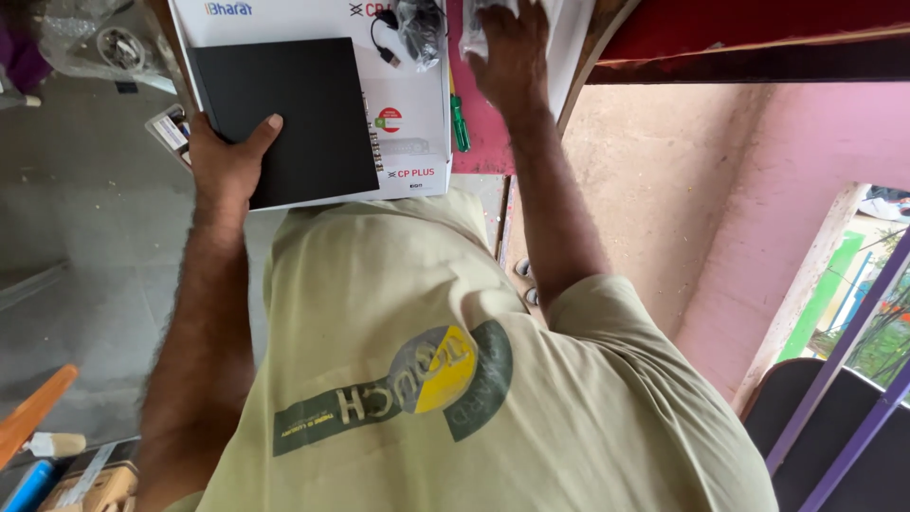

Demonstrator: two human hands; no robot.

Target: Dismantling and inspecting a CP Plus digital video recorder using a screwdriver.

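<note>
- Near the far left of the scene, left hand [226,156] grips a flat black box-shaped device [286,118] by its left edge, thumb on top, fingers hidden underneath.
- Black device lies on a white cardboard carton [412,133] w/ printed graphics; carton sits on the bench [482,133], which has a pink top.
- Right hand [512,47] is at far centre, palm down, fingers spread on a clear plastic bag [474,33]; can't tell if it grips the bag.
- Green-handled screwdriver [460,121] lies just right of carton.
- Black cable in plastic wrap [414,28] rests on carton's far edge.
- Olive T-shirt [455,379] fills near centre.
</note>
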